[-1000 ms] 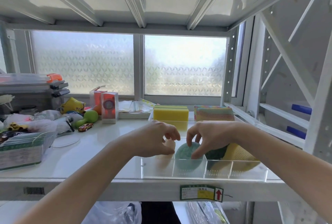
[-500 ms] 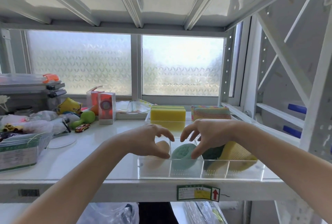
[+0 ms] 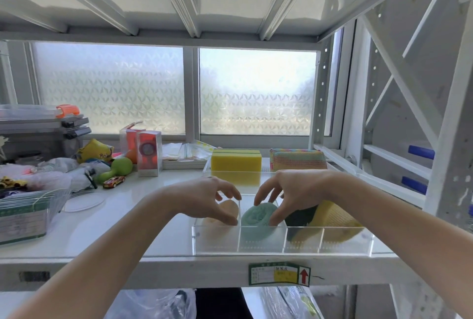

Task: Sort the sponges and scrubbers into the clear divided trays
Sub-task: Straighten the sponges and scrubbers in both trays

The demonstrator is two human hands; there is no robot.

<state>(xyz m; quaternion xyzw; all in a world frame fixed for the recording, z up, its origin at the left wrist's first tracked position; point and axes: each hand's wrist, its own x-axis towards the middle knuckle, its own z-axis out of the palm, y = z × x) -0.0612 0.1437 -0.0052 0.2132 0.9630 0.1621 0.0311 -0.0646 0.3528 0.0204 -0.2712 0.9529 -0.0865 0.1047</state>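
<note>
A clear divided tray (image 3: 345, 247) sits at the shelf's front edge. Its left compartment holds a peach sponge (image 3: 230, 206), and my left hand (image 3: 202, 199) curls over it, thumb in front and fingers behind. In the second compartment stands a round teal scrubber (image 3: 256, 216), which my right hand (image 3: 291, 190) pinches between thumb and fingertips. A dark green scrubber (image 3: 298, 216) and a yellow mesh sponge (image 3: 335, 219) fill the two right compartments. Behind, a second clear tray (image 3: 207, 170) holds a yellow sponge (image 3: 235, 162) and striped pastel scrubbers (image 3: 298, 160).
The shelf's left half carries clutter: a green toy (image 3: 120, 167), a toy car (image 3: 114, 181), red boxed items (image 3: 148, 152), bags and a box of packets (image 3: 23, 213). White rack posts (image 3: 445, 165) stand at the right. A frosted window lies behind.
Both hands stay over the front tray. The right fingers have spread slightly around the teal scrubber, which now leans a little more toward the front wall.
</note>
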